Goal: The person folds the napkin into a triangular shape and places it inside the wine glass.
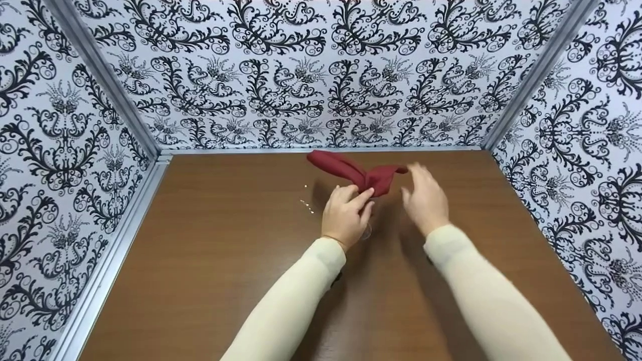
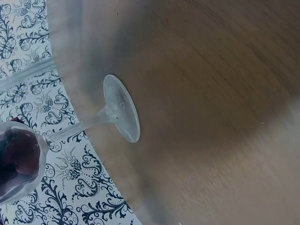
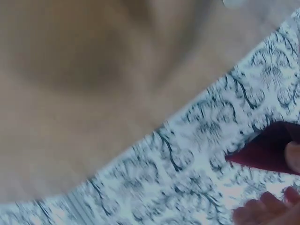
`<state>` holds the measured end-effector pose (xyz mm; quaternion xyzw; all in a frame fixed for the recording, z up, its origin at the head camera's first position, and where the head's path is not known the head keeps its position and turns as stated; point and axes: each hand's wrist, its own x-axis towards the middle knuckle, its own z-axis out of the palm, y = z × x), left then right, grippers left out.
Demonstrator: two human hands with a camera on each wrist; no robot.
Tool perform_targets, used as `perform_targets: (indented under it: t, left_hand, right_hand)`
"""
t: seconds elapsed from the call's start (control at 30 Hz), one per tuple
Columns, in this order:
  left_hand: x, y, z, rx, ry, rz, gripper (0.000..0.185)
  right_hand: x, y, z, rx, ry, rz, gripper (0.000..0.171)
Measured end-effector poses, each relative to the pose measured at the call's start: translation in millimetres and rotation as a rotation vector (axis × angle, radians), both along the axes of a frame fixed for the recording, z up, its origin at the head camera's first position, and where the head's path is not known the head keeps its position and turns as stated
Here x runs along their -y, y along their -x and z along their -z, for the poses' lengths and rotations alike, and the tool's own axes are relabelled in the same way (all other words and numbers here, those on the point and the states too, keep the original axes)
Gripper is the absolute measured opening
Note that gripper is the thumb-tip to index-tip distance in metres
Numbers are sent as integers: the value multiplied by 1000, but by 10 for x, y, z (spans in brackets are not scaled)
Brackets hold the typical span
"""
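A clear wine glass (image 2: 121,110) has a red cloth napkin (image 1: 333,164) in its bowl, with two folded ends spreading out above the rim. My left hand (image 1: 343,215) holds the glass near the top of the bowl, a finger lying against the napkin. In the left wrist view the stem and round foot show, while the fingers are out of sight. My right hand (image 1: 427,198) is beside the napkin's right-hand end, thumb and fingers apart, fingertips right at the cloth's tip. In the right wrist view a dark red corner of it appears near the fingers (image 3: 265,210).
The brown wooden table (image 1: 225,240) lies under both arms. Patterned black-and-white walls (image 1: 301,75) rise behind and on both sides, with metal rails (image 1: 108,271) along the edges. Small white marks (image 1: 307,204) show on the tabletop left of the hand.
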<state>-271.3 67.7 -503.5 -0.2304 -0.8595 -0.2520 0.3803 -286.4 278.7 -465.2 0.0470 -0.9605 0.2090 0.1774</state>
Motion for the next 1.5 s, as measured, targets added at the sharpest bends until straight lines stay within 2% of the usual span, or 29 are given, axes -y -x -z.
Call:
perform_targets:
  t: [0.03, 0.1, 0.17, 0.27, 0.43, 0.7, 1.0, 1.17, 1.23, 1.3, 1.4, 1.5]
  left_hand:
    - [0, 0, -2, 1, 1, -1, 26]
    - [2, 0, -7, 1, 4, 4, 26]
    - [6, 0, -15, 5, 8, 9, 26]
    - [15, 2, -28, 7, 26, 9, 27]
    - [46, 18, -47, -12, 92, 5, 29]
    - [137, 68, -8, -96, 181, 37, 32]
    - [240, 128, -52, -163, 231, 61, 34]
    - [320, 190, -113, -182, 188, 75, 38]
    - [355, 213, -152, -152, 175, 66, 44]
    - [387, 224, -207, -89, 189, 43, 56]
    - [416, 240, -305, 53, 272, -15, 69]
    - [428, 270, -386, 180, 371, -72, 70]
  right_hand:
    - [11, 31, -70, -23, -11, -49, 62]
    - [54, 84, -184, -86, -77, -153, 62]
    - [107, 110, -260, -174, -150, -233, 56]
    - [170, 126, -304, -311, -221, -292, 43]
    - [194, 124, -272, -453, -247, -306, 34]
    - [179, 155, -202, -590, -274, -306, 33]
    - [178, 157, -191, -612, -287, -297, 32]
    - [185, 150, -196, -614, -287, -298, 31]
    - [191, 155, -195, -620, -287, -301, 31]
    - [200, 160, -194, -625, -285, -303, 31]
    - [213, 163, -193, -628, -282, -302, 32]
    - [224, 168, -187, -622, -278, -302, 33]
